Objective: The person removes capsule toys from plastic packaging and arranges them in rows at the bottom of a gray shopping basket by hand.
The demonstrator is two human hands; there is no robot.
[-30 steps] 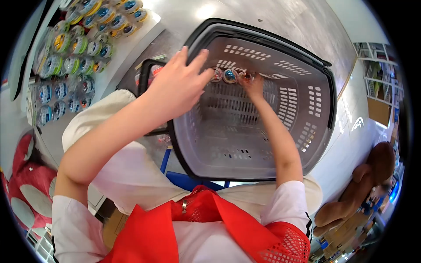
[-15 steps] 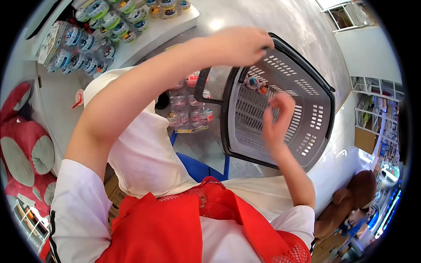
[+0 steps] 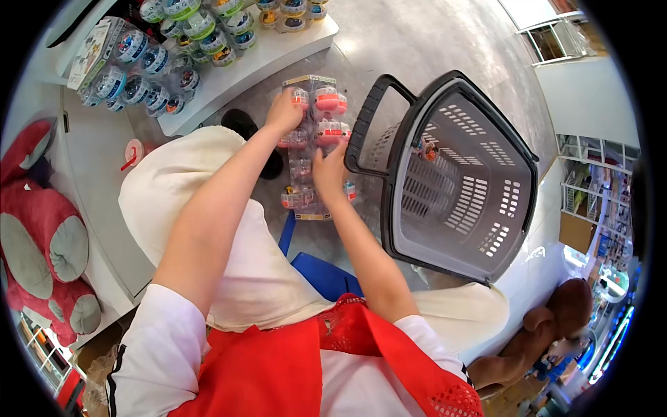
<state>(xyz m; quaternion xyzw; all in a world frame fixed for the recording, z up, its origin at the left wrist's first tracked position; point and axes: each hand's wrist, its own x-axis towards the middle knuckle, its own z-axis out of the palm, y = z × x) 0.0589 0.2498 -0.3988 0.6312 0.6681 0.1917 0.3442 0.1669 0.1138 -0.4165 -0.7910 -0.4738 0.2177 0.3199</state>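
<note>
In front of my knees, a two-column display of clear toy capsules with pink labels (image 3: 331, 101) lies on the floor. At its upper left, my left hand (image 3: 285, 115) curls closed around a capsule (image 3: 299, 98). My right hand (image 3: 329, 170) is lower, in the right column, with thumb and fingers around a capsule mostly hidden by the hand. Just above its fingertips lies another capsule (image 3: 332, 131). Beside the display stands a grey shopping basket (image 3: 497, 198) with a black handle (image 3: 356, 142); a few small colourful capsules (image 3: 428, 149) are inside.
A white display shelf (image 3: 243, 89) at upper left carries several stacked capsules (image 3: 132, 45). A blue stool (image 3: 323, 274) is beneath me. Red plush (image 3: 52, 229) sits at far left, brown plush (image 3: 563, 313) at lower right.
Both hands have left the basket and moved left to the capsule display. The left hand came down from the basket's top edge; the right came out from over its inside.
</note>
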